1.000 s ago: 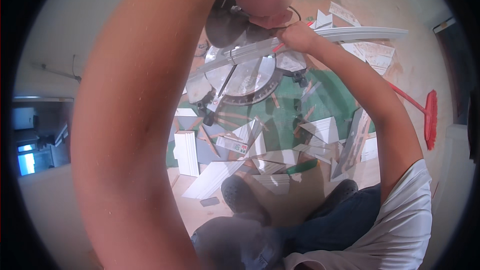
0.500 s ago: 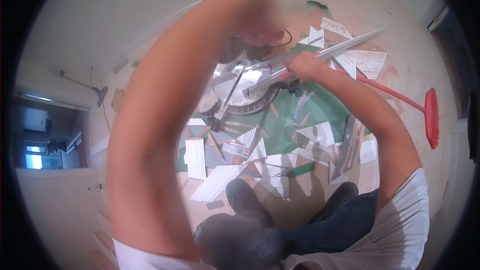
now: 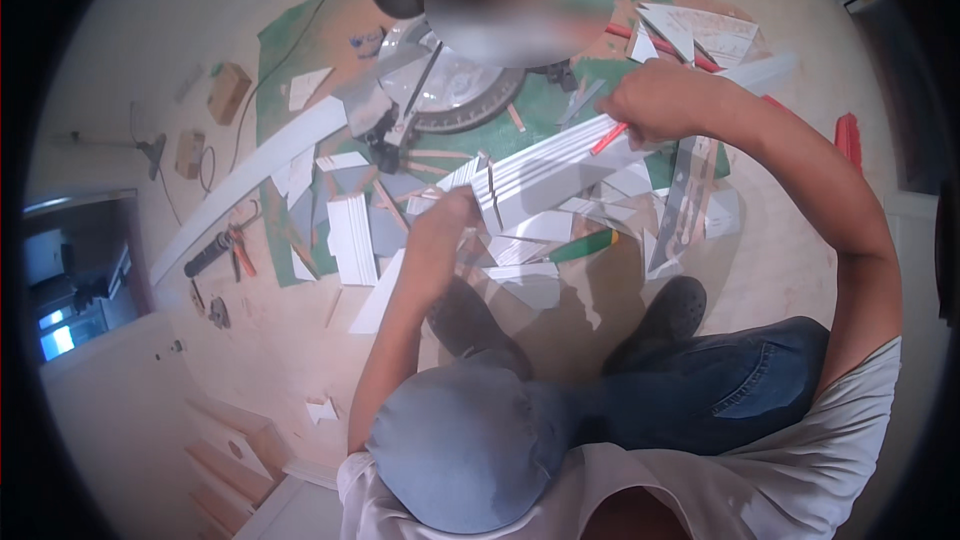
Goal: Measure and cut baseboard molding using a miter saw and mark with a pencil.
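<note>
A white grooved moulding (image 3: 560, 168) is held slantwise in front of the mitre saw, over scattered offcuts. My right hand (image 3: 655, 100) is closed around its upper right part, with a red pencil-like stick (image 3: 608, 139) poking out beneath the fingers. At the moulding's lower left end my left hand (image 3: 440, 240) is closed, its fingers against the end; they are slightly blurred. A dark line crosses the moulding close to that end. Beyond it stands the mitre saw (image 3: 465, 110), with its round metal table and curved scale. A smeared patch hides part of its head.
White offcuts (image 3: 352, 240) and wood slivers litter a green sheet (image 3: 285, 50). A long white strip (image 3: 250, 172) runs left from the saw. A caulking gun (image 3: 215, 252) lies on the floor, with wooden blocks (image 3: 230, 90) farther back. A red broom head (image 3: 848, 143) lies right.
My left hand has come down from the saw's head to the moulding's left end. The moulding has moved off the saw table toward me, still in my right hand. My view has shifted.
</note>
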A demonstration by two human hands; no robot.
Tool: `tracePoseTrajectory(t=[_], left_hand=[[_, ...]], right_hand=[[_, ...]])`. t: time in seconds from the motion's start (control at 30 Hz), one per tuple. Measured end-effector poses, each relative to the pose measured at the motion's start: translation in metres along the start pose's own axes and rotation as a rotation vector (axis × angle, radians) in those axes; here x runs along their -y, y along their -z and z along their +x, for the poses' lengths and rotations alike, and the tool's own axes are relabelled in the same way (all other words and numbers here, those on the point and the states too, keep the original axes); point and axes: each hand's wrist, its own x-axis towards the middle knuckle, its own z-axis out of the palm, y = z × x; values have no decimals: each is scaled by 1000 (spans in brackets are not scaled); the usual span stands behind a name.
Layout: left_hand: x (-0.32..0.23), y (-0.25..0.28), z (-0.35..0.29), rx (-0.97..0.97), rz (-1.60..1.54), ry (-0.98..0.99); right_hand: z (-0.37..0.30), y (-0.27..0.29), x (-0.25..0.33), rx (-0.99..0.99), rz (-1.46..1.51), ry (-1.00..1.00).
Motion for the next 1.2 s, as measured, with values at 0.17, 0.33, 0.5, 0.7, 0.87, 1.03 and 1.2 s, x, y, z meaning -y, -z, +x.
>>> tracePoseTrajectory(t=[0.17,0.33,0.5,0.7,0.87,1.03,1.2], left_hand=[[35,-3,-21,49,148,130],[47,-15,-23,-131,196,-71],[46,-27,-30,-243,-111,41],[49,-25,-22,-545,-701,479],[57,-18,-28,-424,-426,444],[73,-11,-30,-20,21,542],[77,-11,-41,257,650,333]], right_hand=[[9,-5,21,120,134,18],[18,-2,30,257,222,-80],[24,-2,37,279,266,-61],[21,-12,35,239,224,-36],[12,-8,35,130,190,-45],[6,15,33,162,256,-126],[-44,66,0,-63,132,-137]])
